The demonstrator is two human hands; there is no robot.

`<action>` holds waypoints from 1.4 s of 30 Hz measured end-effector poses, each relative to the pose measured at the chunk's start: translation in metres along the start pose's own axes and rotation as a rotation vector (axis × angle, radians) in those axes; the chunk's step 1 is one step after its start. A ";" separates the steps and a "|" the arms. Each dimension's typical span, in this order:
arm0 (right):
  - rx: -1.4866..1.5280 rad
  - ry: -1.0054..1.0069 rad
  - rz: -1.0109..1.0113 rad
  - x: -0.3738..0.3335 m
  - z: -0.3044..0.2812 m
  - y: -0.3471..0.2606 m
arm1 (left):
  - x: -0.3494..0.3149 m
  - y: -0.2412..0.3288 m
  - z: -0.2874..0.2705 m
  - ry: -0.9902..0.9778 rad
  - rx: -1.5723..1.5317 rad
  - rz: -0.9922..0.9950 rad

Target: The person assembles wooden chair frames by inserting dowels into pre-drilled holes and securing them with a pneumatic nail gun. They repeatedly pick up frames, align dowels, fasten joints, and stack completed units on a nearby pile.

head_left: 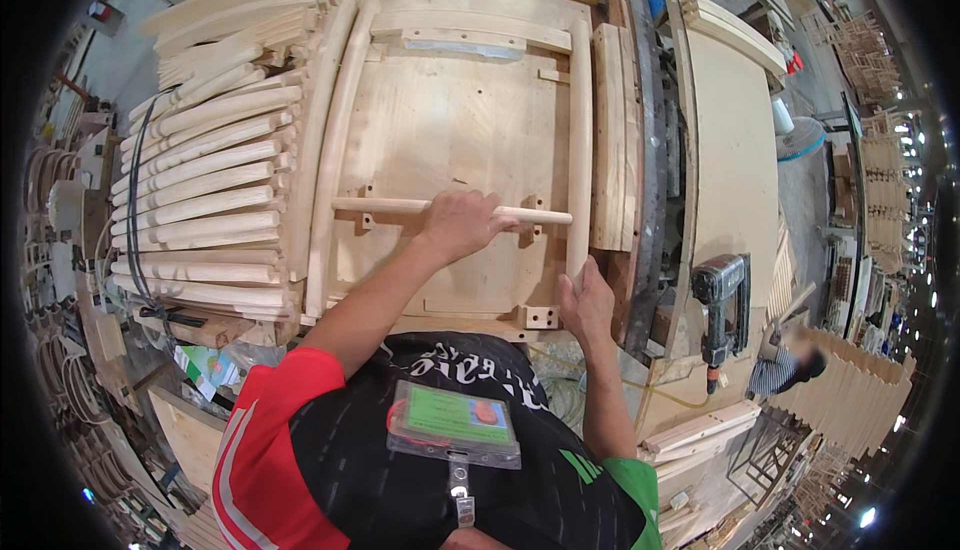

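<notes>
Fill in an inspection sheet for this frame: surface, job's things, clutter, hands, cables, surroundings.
Surface: plywood jig board with small wooden stop blocks.
Job's things: round wooden rail lying crosswise; curved side rail standing on the right.
Clutter: stacked curved wooden slats on the left; pneumatic nail gun on the right.
Hands: left hand grips the round wooden rail; right hand rests at the side rail's lower end.
Cables: black cable draped over the slats.
Surroundings: workshop, wooden frames, another person on the lower right.

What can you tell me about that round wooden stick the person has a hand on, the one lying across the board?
The round wooden dowel is pale, smooth, bare wood, long and thin. It lies crosswise over the flat plywood jig board, running from the left curved rail to the right rail. The left hand rests over its middle, hiding that part. Small wooden blocks sit beside it on the board.
</notes>
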State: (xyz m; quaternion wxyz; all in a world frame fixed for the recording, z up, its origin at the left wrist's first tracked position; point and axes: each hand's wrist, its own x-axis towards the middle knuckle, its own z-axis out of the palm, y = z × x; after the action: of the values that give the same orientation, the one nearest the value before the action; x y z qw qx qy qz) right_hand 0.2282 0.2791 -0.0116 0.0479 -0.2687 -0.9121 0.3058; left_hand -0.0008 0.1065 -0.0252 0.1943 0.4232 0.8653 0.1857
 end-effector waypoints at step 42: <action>0.150 -0.004 -0.388 -0.044 0.086 -0.081 | -0.014 -0.029 0.006 0.103 -0.054 0.078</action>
State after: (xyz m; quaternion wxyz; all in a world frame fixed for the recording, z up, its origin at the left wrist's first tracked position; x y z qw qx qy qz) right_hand 0.2062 0.1566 -0.0299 0.1239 -0.0830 -0.9216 0.3584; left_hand -0.0092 0.0800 -0.0421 0.1536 0.4410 0.8517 0.2379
